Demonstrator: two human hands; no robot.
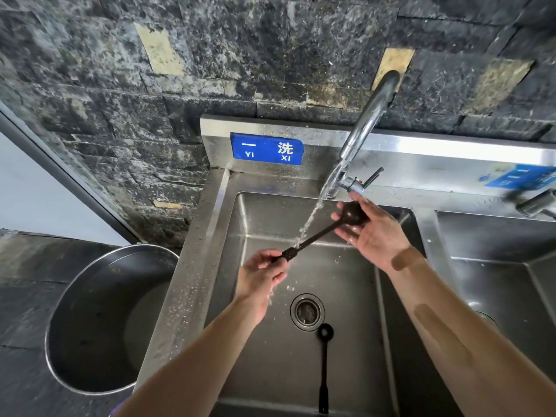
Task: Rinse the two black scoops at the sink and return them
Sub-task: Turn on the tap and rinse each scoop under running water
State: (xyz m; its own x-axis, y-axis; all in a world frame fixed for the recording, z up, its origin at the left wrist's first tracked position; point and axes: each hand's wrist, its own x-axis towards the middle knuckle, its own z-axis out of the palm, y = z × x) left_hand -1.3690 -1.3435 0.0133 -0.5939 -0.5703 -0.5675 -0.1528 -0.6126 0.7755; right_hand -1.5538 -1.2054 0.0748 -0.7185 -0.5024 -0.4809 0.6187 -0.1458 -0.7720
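One black scoop (319, 231) is held over the steel sink basin (258, 218), slanting from lower left to upper right. My left hand (261, 270) grips the end of its handle. My right hand (371, 228) cups the round bowl of the scoop with fingers curled round it. Water runs from the curved faucet (365, 126) onto the scoop's handle. The second black scoop (324, 368) lies flat on the basin floor just below the drain (307, 311), bowl toward the drain, handle pointing at me.
A large steel pot (90, 314) stands on the floor left of the sink. A second basin (496, 266) lies to the right, with another tap (538, 203) above it. A blue sign (266, 149) is on the backsplash; a dark stone wall rises behind.
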